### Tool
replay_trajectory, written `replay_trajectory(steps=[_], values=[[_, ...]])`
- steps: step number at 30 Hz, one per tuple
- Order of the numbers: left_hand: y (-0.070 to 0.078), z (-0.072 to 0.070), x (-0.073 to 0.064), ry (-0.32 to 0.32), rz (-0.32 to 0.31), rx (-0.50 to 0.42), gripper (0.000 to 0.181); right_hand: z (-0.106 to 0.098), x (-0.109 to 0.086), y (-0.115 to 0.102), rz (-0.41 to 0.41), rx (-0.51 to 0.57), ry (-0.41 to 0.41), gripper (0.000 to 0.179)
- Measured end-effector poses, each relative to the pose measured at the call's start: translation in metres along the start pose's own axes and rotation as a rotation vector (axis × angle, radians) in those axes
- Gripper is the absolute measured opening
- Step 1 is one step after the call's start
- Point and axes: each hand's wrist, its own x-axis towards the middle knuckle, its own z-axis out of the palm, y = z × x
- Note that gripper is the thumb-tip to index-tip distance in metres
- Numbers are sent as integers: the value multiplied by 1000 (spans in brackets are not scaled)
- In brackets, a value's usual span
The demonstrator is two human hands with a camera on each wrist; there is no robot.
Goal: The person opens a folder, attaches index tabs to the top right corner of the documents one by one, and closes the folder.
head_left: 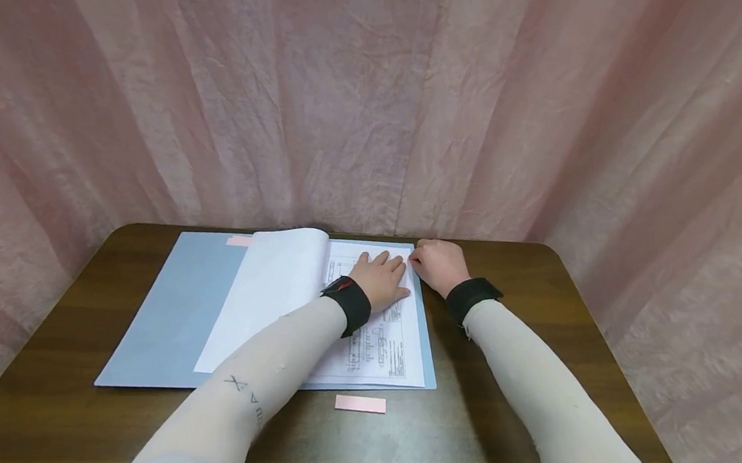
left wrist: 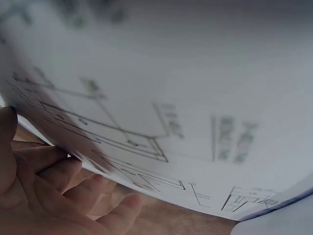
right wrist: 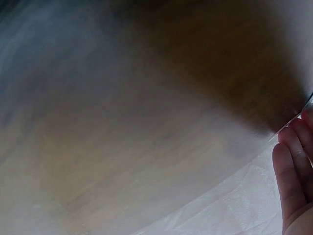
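A light blue folder (head_left: 148, 314) lies spread out on the table, with a stack of printed drawing sheets (head_left: 408, 337) on its right half. Blank-backed white pages (head_left: 264, 291) are turned over to the left in a soft curve. My left hand (head_left: 380, 281) rests on the top drawing with its fingers spread; the left wrist view shows the printed sheet (left wrist: 146, 98) close up, beside the fingers (left wrist: 85, 193). At the upper right corner of the sheets, my right hand (head_left: 442, 264) has curled fingers and pinches the paper's corner, which is mostly hidden there.
One pink strip (head_left: 361, 404) lies on the brown wooden table (head_left: 515, 402) in front of the folder. Another pink piece (head_left: 239, 240) shows at the folder's top edge. A pink curtain (head_left: 361, 101) hangs right behind the table.
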Motion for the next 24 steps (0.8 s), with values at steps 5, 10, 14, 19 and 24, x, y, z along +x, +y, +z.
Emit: replay_trajectory(steps=[5,10,14,19,24], values=[[0,0,-1,8,4,-6,69,-2,0,0,-2,11,-17,13],[1,0,6,12,-30,-24,69,-4,-1,-1,-6,3,-24,14],[2,-3,10,12,-54,-41,68,-3,0,-1,-8,-4,-11,13],[2,-5,14,21,-85,-58,67,-2,0,1,-16,-14,2,11],[4,-5,16,5,-97,-62,69,-1,-2,2,-24,-16,7,11]])
